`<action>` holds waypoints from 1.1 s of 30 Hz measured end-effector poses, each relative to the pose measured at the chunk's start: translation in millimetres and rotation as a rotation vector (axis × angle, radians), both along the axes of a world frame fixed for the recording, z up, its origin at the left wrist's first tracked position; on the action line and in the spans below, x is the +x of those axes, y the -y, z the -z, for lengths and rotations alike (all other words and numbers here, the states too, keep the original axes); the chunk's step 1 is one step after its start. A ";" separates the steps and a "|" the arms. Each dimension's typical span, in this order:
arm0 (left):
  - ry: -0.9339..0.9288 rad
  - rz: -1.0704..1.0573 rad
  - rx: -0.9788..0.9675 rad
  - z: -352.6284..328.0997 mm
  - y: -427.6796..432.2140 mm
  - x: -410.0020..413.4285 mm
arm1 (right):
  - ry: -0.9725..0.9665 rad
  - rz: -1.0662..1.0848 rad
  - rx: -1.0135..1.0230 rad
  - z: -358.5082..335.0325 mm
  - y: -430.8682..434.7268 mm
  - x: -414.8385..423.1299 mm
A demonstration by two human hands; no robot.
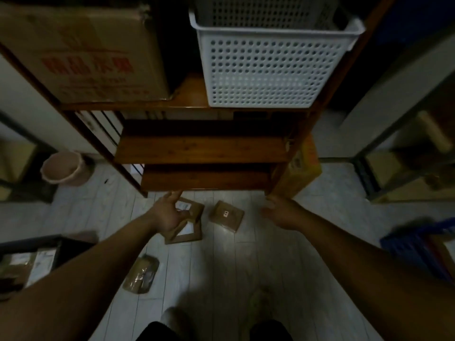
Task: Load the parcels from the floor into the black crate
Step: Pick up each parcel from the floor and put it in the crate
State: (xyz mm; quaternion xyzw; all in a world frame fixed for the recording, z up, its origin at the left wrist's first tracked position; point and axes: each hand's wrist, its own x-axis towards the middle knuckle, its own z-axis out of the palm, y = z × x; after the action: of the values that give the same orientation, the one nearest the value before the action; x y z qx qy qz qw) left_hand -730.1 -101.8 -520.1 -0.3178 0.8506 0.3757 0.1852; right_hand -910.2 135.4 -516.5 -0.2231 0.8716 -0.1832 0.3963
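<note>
Brown parcels (226, 216), white perforated basket (270, 67)

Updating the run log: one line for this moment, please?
left hand open over labelled parcel | right hand open, empty | black crate holds parcels

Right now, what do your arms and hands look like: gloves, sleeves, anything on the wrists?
Left hand and right hand are bare, no gloves. No sleeves, watch or bands show along either arm, though the picture is dim.
</note>
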 end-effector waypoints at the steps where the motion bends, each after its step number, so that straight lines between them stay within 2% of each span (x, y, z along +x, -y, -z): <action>1: 0.023 -0.008 -0.009 19.8 -2.5 -4.8 | 0.023 -0.003 0.009 23.5 2.5 -9.7; 5: 0.140 -0.082 -0.059 108.1 -9.8 -34.8 | 0.093 0.060 0.012 120.2 9.8 -38.3; 11: 0.107 0.057 -0.063 272.8 1.4 -82.6 | 0.124 0.150 -0.025 287.6 29.1 -67.3; 16: 0.055 -0.033 0.007 418.2 22.8 -110.6 | 0.154 0.153 -0.080 430.3 46.9 -72.6; 19: 0.067 0.021 -0.070 491.7 31.0 -122.7 | 0.191 0.133 -0.141 500.5 56.4 -69.2; 22: 0.062 -0.058 -0.058 548.8 34.4 -134.9 | 0.227 0.125 -0.156 558.0 65.9 -66.8; 25: -0.005 -0.175 0.052 592.9 31.1 -151.0 | 0.270 0.214 -0.164 600.1 74.0 -61.5; 28: -0.005 -0.190 0.118 613.4 27.2 -156.2 | 0.239 0.191 -0.186 619.8 78.0 -53.9; 33: -0.108 -0.336 0.234 583.8 18.4 -132.8 | 0.219 0.301 -0.298 584.0 75.0 -43.6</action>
State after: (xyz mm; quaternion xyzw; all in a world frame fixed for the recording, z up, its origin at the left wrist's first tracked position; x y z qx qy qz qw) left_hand -862.9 -120.3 -1103.9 -0.4111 0.7448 0.5141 0.1098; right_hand -953.8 60.4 -1100.4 -0.1255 0.8102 -0.3898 0.4194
